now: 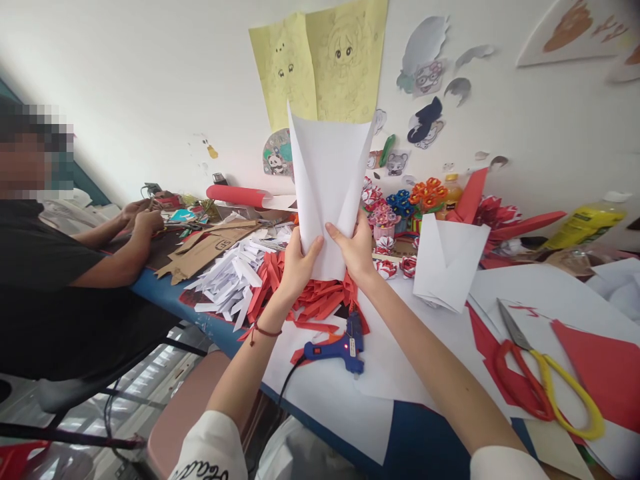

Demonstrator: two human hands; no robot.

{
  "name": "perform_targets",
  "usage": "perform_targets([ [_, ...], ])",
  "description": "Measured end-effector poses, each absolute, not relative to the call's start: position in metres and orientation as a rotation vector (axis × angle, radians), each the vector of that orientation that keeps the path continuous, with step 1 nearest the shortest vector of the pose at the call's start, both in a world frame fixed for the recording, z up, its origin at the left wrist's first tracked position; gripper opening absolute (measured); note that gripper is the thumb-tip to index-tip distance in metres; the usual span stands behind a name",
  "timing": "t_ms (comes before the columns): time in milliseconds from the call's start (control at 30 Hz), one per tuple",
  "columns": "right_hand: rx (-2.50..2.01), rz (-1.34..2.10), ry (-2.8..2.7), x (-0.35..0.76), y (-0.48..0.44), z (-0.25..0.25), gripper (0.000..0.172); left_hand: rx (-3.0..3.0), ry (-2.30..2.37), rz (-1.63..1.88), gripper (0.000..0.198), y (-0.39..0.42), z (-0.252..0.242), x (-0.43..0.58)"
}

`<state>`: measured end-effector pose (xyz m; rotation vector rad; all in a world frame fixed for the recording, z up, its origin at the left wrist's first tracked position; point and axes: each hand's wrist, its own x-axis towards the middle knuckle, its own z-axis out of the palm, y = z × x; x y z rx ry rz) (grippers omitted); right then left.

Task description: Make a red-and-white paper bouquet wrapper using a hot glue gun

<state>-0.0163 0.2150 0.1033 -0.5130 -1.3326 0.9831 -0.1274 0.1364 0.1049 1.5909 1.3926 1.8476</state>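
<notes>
White wall pinned with cartoon cut-outs, cluttered blue craft table (415,440) below.

You hold a folded white paper cone (327,193) upright above the table, your left hand (299,261) and right hand (356,252) both closed on its narrow lower end, thumbs across the front. Under it lie red paper strips (320,300) and, to the left, white folded pieces (227,280). A blue glue gun (340,348) rests near you; scissors (545,373) with red and yellow handles lie right. Yellow sheets (320,63) carry drawings only; no writing is readable. Another person's hands (143,215) work far left.
</notes>
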Motion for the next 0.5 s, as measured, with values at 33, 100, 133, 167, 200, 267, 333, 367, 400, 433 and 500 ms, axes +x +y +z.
perform_targets([
  [33, -0.519, 0.975, -1.324, -0.016, 0.215, 0.103, 0.070, 1.603, 1.371, 1.826, 0.034, 0.136, 0.105, -0.128],
  [100, -0.537, 0.965, -1.306, -0.015, 0.216, 0.104, 0.071, 1.625, 1.343, 1.773, 0.040, 0.135, 0.107, -0.130],
  [133, -0.547, 0.963, -1.300, -0.015, 0.217, 0.104, 0.071, 1.640, 1.334, 1.742, 0.044, 0.135, 0.107, -0.131],
  [167, -0.554, 0.963, -1.298, -0.014, 0.217, 0.104, 0.071, 1.659, 1.329, 1.709, 0.048, 0.135, 0.108, -0.133],
  [200, -0.558, 0.963, -1.299, -0.014, 0.218, 0.104, 0.070, 1.684, 1.330, 1.675, 0.052, 0.135, 0.109, -0.134],
  [267, -0.547, 0.970, -1.315, -0.014, 0.219, 0.104, 0.070, 1.730, 1.350, 1.626, 0.056, 0.136, 0.110, -0.137],
  [333, -0.532, 0.958, -1.338, -0.013, 0.220, 0.104, 0.070, 1.751, 1.386, 1.598, 0.056, 0.137, 0.110, -0.139],
  [367, -0.526, 0.943, -1.351, -0.013, 0.221, 0.103, 0.070, 1.748, 1.408, 1.590, 0.055, 0.138, 0.110, -0.140],
  [400, -0.518, 0.928, -1.364, -0.013, 0.221, 0.103, 0.070, 1.738, 1.429, 1.588, 0.054, 0.138, 0.110, -0.140],
  [433, -0.506, 0.917, -1.376, -0.014, 0.221, 0.103, 0.069, 1.726, 1.450, 1.585, 0.053, 0.138, 0.109, -0.140],
  [500, -0.477, 0.922, -1.398, -0.015, 0.222, 0.102, 0.067, 1.702, 1.491, 1.581, 0.051, 0.139, 0.108, -0.140],
])
